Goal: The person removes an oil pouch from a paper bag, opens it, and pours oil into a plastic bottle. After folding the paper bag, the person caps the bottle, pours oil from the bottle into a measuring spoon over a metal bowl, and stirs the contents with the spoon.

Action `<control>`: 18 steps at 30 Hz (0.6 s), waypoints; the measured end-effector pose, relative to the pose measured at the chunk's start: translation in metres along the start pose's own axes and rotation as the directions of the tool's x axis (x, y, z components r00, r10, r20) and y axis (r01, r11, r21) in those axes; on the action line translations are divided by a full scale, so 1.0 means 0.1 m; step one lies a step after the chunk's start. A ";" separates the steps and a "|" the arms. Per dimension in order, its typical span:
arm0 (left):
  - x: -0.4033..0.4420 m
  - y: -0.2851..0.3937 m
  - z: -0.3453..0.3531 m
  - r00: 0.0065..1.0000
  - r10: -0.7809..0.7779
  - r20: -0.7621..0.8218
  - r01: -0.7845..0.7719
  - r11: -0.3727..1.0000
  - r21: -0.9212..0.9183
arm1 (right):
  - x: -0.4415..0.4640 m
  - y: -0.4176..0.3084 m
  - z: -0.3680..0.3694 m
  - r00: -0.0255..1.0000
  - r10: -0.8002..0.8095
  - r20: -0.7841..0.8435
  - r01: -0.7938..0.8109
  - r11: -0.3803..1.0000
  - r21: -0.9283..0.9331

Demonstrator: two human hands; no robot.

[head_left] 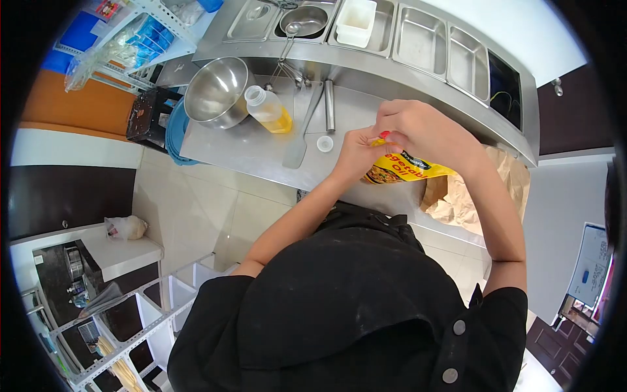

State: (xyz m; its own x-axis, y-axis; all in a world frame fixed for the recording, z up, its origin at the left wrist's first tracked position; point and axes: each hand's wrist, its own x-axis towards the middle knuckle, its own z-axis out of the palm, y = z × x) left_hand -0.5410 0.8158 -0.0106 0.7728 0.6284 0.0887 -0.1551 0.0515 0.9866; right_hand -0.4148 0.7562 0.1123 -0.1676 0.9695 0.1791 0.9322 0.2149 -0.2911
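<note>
Plainly, the bowl (pixel 217 92) sits beside the bottle (pixel 270 111), whose cap (pixel 325 144) lies apart, perhaps set down for safekeeping. Over the counter (pixel 248 147), the left hand (pixel 363 153) pinches the pouch (pixel 418 168) at one end, fingers nearly closed; the right hand (pixel 423 129) curls tightly there too, likely steadying it.

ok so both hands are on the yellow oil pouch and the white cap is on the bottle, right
No: the head view shows the white cap lying on the counter beside the spatula, not on the bottle. Both hands are on the yellow oil pouch.
</note>
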 end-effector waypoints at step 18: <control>0.02 -0.13 -0.03 0.997 0.050 -0.052 -0.048 0.997 0.055 | 0.11 -0.08 -0.01 0.992 0.085 0.095 -0.083 0.996 -0.017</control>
State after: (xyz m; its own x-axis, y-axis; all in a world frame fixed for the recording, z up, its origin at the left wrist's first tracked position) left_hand -0.5394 0.8183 -0.0240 0.7312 0.6694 0.1312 -0.1579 -0.0210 0.9872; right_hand -0.4239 0.7646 0.1179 -0.1177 0.9910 0.0640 0.9483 0.1312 -0.2888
